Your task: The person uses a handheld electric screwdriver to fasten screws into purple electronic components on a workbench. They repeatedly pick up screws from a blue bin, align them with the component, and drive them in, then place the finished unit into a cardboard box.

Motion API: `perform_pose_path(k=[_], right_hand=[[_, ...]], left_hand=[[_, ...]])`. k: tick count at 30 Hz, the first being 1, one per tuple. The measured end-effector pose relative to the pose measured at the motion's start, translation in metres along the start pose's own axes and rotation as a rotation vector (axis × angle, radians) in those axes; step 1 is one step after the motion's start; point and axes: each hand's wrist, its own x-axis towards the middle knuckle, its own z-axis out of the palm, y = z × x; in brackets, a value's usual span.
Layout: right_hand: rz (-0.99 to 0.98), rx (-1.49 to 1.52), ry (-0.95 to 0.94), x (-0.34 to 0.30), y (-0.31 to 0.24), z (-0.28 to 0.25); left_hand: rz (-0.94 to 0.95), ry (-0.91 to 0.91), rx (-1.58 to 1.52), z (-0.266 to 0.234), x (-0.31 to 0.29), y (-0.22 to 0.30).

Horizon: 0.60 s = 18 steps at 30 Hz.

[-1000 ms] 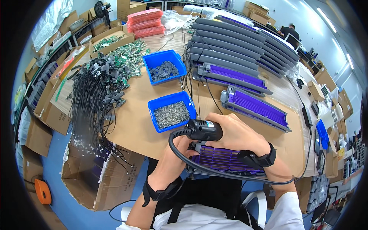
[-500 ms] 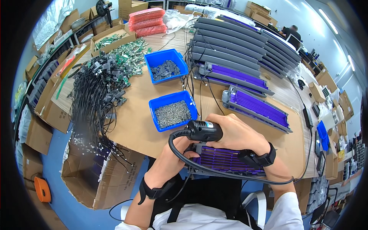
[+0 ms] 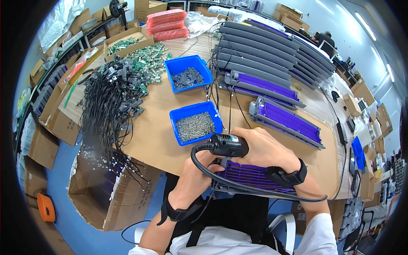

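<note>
My right hand (image 3: 265,148) is wrapped round a black corded electric screwdriver (image 3: 229,145), its cable looping below over both wrists. The tool sits above the left end of a grey housing with purple slats (image 3: 248,174), which lies at the table's near edge. The screwdriver's tip is hidden. My left hand (image 3: 196,172) is closed at that same end, its thumb against the housing and its other fingers partly covered by the tool. Just beyond stands a blue bin of small screws (image 3: 195,126); behind it, another blue bin holds small dark grey parts (image 3: 187,78).
Two more purple-slatted housings (image 3: 289,121) lie at the right, before stacked grey housings (image 3: 255,51). A heap of black cables (image 3: 104,102) and green circuit boards (image 3: 151,61) covers the left. An open cardboard box (image 3: 108,199) stands below the table's left edge. A person sits far right.
The scene has shifted slightly to the right in the view. Both hands keep their places at the housing's left end, with the screwdriver still in my right hand.
</note>
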Motion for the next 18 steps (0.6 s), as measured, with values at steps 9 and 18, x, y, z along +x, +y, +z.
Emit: perform_pose_path(k=[9,18], right_hand=[[-0.045,0.073,0.000,0.011,0.002,-0.001],[-0.064,0.131,-0.068,0.019,0.011,0.000]], left_hand=[[-0.114,0.014,-0.059,0.002,-0.003,-0.012],[-0.182,-0.130,-0.029,-0.005,-0.003,-0.014]])
